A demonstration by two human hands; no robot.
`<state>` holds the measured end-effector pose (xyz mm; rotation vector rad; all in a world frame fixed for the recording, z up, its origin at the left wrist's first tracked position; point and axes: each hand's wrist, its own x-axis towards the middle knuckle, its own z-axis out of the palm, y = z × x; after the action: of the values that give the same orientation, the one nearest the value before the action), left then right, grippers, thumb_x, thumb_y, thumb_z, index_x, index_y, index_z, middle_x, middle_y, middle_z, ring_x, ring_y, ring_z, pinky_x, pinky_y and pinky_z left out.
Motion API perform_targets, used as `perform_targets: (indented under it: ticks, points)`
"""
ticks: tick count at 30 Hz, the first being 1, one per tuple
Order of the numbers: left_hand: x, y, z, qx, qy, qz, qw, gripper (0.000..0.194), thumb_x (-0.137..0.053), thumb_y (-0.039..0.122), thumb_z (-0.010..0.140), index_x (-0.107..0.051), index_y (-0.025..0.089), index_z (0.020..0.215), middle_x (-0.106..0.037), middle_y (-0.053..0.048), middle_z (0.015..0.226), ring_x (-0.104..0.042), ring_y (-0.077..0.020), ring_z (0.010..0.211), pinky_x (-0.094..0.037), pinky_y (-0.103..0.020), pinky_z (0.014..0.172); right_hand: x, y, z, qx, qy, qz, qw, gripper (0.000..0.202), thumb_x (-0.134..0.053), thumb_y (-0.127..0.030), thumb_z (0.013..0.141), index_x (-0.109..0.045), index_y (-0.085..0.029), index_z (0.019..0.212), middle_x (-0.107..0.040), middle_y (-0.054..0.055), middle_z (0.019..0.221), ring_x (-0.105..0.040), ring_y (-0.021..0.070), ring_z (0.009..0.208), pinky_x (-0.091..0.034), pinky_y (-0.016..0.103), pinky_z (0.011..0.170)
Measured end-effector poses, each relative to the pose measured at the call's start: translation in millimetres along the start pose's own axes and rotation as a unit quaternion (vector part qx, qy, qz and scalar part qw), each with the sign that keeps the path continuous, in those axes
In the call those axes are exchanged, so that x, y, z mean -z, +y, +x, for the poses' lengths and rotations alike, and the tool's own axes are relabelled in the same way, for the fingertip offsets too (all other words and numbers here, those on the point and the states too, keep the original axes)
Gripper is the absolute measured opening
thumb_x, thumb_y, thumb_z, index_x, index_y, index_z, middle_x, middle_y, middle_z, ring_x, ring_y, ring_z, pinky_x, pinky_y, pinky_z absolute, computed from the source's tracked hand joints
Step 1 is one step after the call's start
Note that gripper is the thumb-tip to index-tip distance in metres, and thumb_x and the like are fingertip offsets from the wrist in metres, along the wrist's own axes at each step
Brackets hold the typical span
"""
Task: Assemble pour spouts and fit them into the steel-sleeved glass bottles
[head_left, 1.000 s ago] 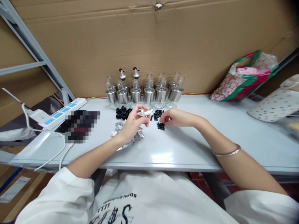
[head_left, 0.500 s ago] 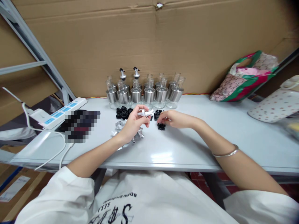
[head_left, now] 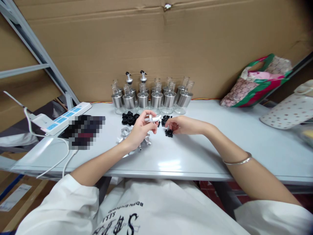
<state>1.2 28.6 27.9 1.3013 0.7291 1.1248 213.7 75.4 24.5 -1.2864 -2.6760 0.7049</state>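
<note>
My left hand [head_left: 141, 129] is closed on a silvery spout [head_left: 154, 119], whose narrow end points right. My right hand [head_left: 179, 124] is at the small black parts [head_left: 168, 133], fingers curled down; whether a part is between its fingertips is too small to tell. More small black pieces [head_left: 166, 119] lie just behind its fingertips. Black ribbed stoppers [head_left: 129, 118] are piled behind my left hand. Loose silvery spouts [head_left: 147, 140] and a ring [head_left: 125, 131] lie beside and partly under my left wrist.
Glass bottles with metal sleeves [head_left: 156, 98] stand in rows at the back; two carry spouts [head_left: 143, 77]. A power strip [head_left: 69, 118] and white cable [head_left: 65, 156] lie left. A patterned bag [head_left: 254, 85] and a dotted white object [head_left: 288, 109] are at the right.
My right hand has shifted very slightly right, its fingers more curled. My left hand holds the spout as before.
</note>
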Motion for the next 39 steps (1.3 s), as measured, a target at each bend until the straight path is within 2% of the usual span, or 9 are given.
perform_targets:
  ticks: [3, 5, 8, 10, 20, 27, 32, 36, 39]
  points:
    - [1.0, -1.0, 0.3, -0.004, -0.006, 0.005, 1.0, 0.029, -0.058, 0.014, 0.063, -0.045, 0.019, 0.089, -0.054, 0.007, 0.068, -0.049, -0.0042, 0.052, -0.039, -0.02, 0.057, 1.2, -4.8, -1.4, 0.03, 0.066, 0.004, 0.997, 0.02, -0.054, -0.009, 0.072, -0.061, -0.016, 0.09, -0.063, 0.002, 0.073, -0.057, 0.0131, 0.062, -0.043, 0.023, 0.057]
    - [1.8, -1.9, 0.5, -0.003, -0.014, 0.006, 1.0, 0.028, -0.058, 0.016, 0.065, -0.044, 0.02, 0.089, -0.052, 0.008, 0.065, -0.049, -0.0045, 0.051, -0.039, -0.02, 0.056, 0.6, -10.6, -2.8, 0.083, 0.188, -0.004, 0.979, 0.011, -0.053, -0.016, 0.078, -0.059, -0.016, 0.088, -0.062, 0.002, 0.07, -0.056, 0.0131, 0.06, -0.043, 0.023, 0.056]
    - [2.7, -3.1, 0.8, 0.002, -0.023, 0.008, 1.0, 0.025, -0.057, 0.018, 0.068, -0.044, 0.02, 0.089, -0.051, 0.008, 0.061, -0.048, -0.0055, 0.05, -0.037, -0.02, 0.054, -2.2, -21.5, -5.1, 0.193, 0.37, -0.071, 0.906, 0.017, -0.056, -0.031, 0.084, -0.057, -0.017, 0.093, -0.062, 0.003, 0.072, -0.055, 0.0142, 0.062, -0.044, 0.026, 0.059]
    - [3.0, -4.1, 0.8, 0.008, -0.03, 0.01, 0.999, 0.024, -0.057, 0.02, 0.07, -0.044, 0.021, 0.09, -0.051, 0.008, 0.058, -0.048, -0.0066, 0.051, -0.036, -0.02, 0.053, -5.1, -27.8, -5.9, 0.246, 0.412, -0.132, 0.867, 0.023, -0.058, -0.038, 0.085, -0.056, -0.018, 0.096, -0.061, 0.003, 0.072, -0.055, 0.015, 0.062, -0.044, 0.027, 0.061]
    - [7.8, -1.9, 4.2, 0.06, -0.137, -0.04, 0.988, 0.029, -0.049, 0.04, 0.08, -0.043, 0.019, 0.1, -0.054, 0.003, 0.072, -0.056, -0.0107, 0.055, -0.045, -0.028, 0.06, -12.4, -31.6, -1.0, 0.296, 0.432, -0.235, 0.819, 0.014, -0.05, -0.027, 0.093, -0.057, -0.016, 0.1, -0.062, 0.004, 0.07, -0.056, 0.015, 0.062, -0.043, 0.025, 0.058]
    - [4.8, -3.6, 2.7, 0.011, -0.12, -0.003, 0.993, 0.025, -0.058, 0.036, 0.079, -0.046, 0.018, 0.092, -0.054, 0.004, 0.071, -0.053, -0.0082, 0.053, -0.044, -0.025, 0.057, -12.8, -32.1, -1.1, 0.29, 0.439, -0.22, 0.822, 0.013, -0.048, -0.024, 0.093, -0.056, -0.017, 0.099, -0.065, 0.007, 0.077, -0.058, 0.0162, 0.068, -0.048, 0.027, 0.063]
    - [9.2, 2.6, 5.2, -0.035, -0.074, 0.112, 0.99, 0.022, -0.057, 0.036, 0.079, -0.049, 0.017, 0.086, -0.054, 0.003, 0.071, -0.053, -0.008, 0.055, -0.043, -0.023, 0.057, -13.5, -31.4, 0.3, 0.277, 0.435, -0.214, 0.83, 0.013, -0.047, -0.024, 0.094, -0.056, -0.016, 0.099, -0.065, 0.006, 0.074, -0.058, 0.0159, 0.065, -0.046, 0.026, 0.06]
    - [30.3, 21.4, 12.5, -0.1, -0.002, 0.329, 0.939, 0.023, -0.057, 0.033, 0.079, -0.058, 0.015, 0.094, -0.059, 0.0, 0.077, -0.053, -0.0108, 0.065, -0.041, -0.023, 0.061, -12.0, -28.8, 0.1, 0.279, 0.448, -0.194, 0.827, 0.013, -0.048, -0.021, 0.092, -0.056, -0.017, 0.101, -0.065, 0.005, 0.074, -0.059, 0.0159, 0.065, -0.046, 0.027, 0.061]
    - [49.4, 31.7, 18.2, -0.08, -0.029, 0.463, 0.882, 0.028, -0.052, 0.034, 0.082, -0.062, 0.015, 0.1, -0.063, -0.002, 0.088, -0.053, -0.0118, 0.069, -0.04, -0.023, 0.065, -11.2, -27.5, -0.4, 0.274, 0.445, -0.188, 0.832, 0.012, -0.047, -0.019, 0.091, -0.057, -0.017, 0.098, -0.065, 0.005, 0.072, -0.059, 0.0161, 0.064, -0.046, 0.027, 0.061]
